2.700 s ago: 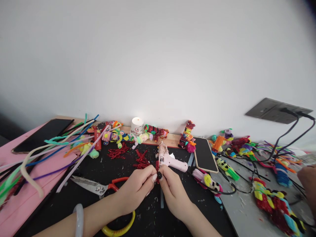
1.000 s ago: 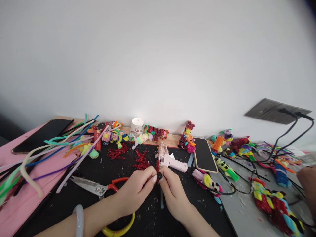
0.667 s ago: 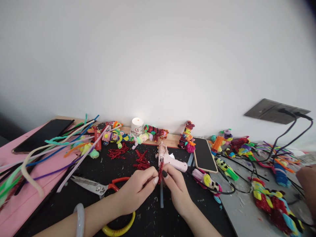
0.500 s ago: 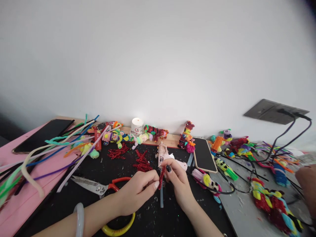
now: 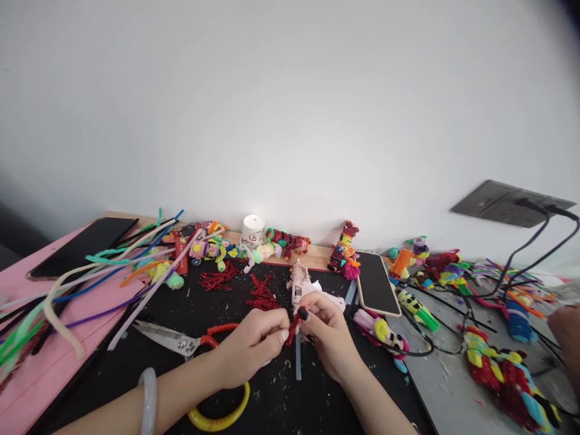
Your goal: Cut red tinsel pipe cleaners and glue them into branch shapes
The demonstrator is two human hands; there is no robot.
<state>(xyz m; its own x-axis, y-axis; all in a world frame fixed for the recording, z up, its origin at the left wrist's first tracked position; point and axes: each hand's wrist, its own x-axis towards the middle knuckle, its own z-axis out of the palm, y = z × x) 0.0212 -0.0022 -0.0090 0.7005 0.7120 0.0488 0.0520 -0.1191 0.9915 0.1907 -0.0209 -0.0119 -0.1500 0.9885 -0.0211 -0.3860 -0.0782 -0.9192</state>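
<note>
A short red glittery pipe cleaner [image 5: 292, 331] is pinched between my two hands over the black mat [image 5: 290, 411]. My left hand [image 5: 256, 345] is closed at its lower end, with a pale bangle on the wrist. Thumb and forefinger of my right hand [image 5: 324, 329] grip its upper end. Just behind lies a pale pink glue gun [image 5: 302, 283], a clear glue stick [image 5: 298, 359] lying in line with it. Two piles of cut red pieces, a left pile [image 5: 218, 278] and a right pile [image 5: 263, 294], rest beyond my left hand. Scissors [image 5: 181, 344] lie open, partly under my left forearm.
Loose pipe cleaners [image 5: 104, 272] spread over pink sheets at left, near a dark phone [image 5: 81, 248]. A paper cup [image 5: 253, 231] and several pipe-cleaner dolls line the wall. Another phone [image 5: 379, 284], black cables and more dolls [image 5: 512, 380] are at right. Another person's hand [image 5: 565, 329] shows at the right edge.
The red pipe cleaner has tilted from nearly upright to a slant, its top leaning right. My right fingers have shifted slightly over it. The whole view has drifted a little.
</note>
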